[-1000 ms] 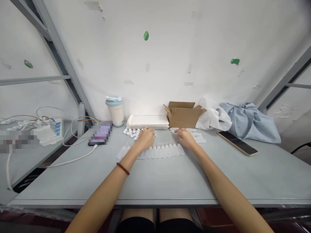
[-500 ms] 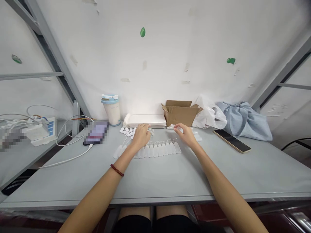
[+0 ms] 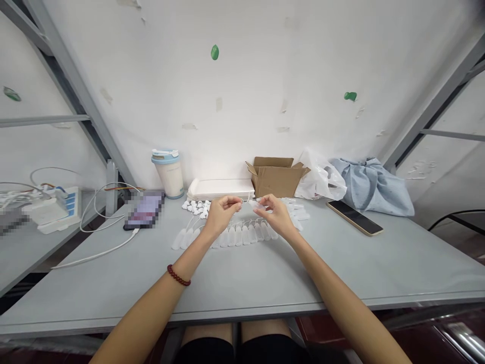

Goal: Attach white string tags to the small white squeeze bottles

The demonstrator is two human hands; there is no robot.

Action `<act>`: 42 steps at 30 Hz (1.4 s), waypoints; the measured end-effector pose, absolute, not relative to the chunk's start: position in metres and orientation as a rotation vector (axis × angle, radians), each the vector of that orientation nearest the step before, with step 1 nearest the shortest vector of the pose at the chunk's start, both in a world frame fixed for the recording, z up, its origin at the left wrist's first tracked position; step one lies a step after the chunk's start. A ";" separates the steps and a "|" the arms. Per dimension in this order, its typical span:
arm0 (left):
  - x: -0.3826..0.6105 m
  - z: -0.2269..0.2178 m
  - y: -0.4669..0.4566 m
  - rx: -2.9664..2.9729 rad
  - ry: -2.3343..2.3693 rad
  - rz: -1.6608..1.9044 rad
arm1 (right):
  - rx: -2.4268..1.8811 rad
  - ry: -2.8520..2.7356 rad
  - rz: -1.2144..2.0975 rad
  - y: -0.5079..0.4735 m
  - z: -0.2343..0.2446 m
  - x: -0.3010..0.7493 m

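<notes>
My left hand (image 3: 220, 215) and my right hand (image 3: 273, 214) are raised close together above the grey table (image 3: 246, 278), fingers pinched. Between the right fingertips is a small clear plastic piece (image 3: 256, 203); the left fingertips pinch something tiny that I cannot make out. Below them lies a row of several small clear bottles (image 3: 235, 235) side by side. A heap of small white caps (image 3: 195, 206) lies behind the left hand, and loose clear pieces (image 3: 299, 212) lie right of the right hand.
At the back stand a lidded cup (image 3: 167, 173), stacked white trays (image 3: 219, 188), an open cardboard box (image 3: 276, 177), a white plastic bag (image 3: 320, 179) and blue cloth (image 3: 373, 187). A phone (image 3: 354, 217) lies right; another phone on a cable (image 3: 143, 211) lies left.
Both hands have lifted off the table and come together at the middle; the right one brought up a clear piece from the right side. The camera view drifted slightly.
</notes>
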State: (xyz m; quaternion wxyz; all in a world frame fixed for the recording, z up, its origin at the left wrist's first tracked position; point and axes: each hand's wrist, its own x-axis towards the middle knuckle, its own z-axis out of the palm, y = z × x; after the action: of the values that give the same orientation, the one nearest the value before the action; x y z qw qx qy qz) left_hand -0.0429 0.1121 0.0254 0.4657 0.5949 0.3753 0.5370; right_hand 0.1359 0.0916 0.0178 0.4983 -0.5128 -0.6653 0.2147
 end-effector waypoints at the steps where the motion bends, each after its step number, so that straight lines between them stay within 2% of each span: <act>1: -0.042 0.026 0.111 1.381 0.889 1.300 | -1.233 -1.624 0.528 0.091 0.018 0.135; 7: -0.041 0.029 0.107 0.994 0.693 1.142 | -1.192 -1.667 0.548 0.085 0.019 0.128; 17: -0.043 0.027 0.110 0.901 0.692 1.107 | -1.176 -1.577 0.635 0.079 0.021 0.121; 28: -0.042 0.026 0.105 1.207 0.759 1.089 | -1.134 -1.537 0.756 0.078 0.023 0.120; 37: -0.039 0.025 0.104 1.404 0.854 1.094 | -1.236 -1.698 0.511 0.078 0.019 0.117; 42: -0.037 0.025 0.103 1.420 0.845 1.130 | -1.222 -1.690 0.684 0.073 0.026 0.118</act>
State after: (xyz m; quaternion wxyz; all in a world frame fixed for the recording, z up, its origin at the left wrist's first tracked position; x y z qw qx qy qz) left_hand -0.0374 0.1032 0.0250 0.5394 0.5973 0.3554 0.4753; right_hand 0.1177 0.0732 0.0261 0.4562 -0.4954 -0.6852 0.2772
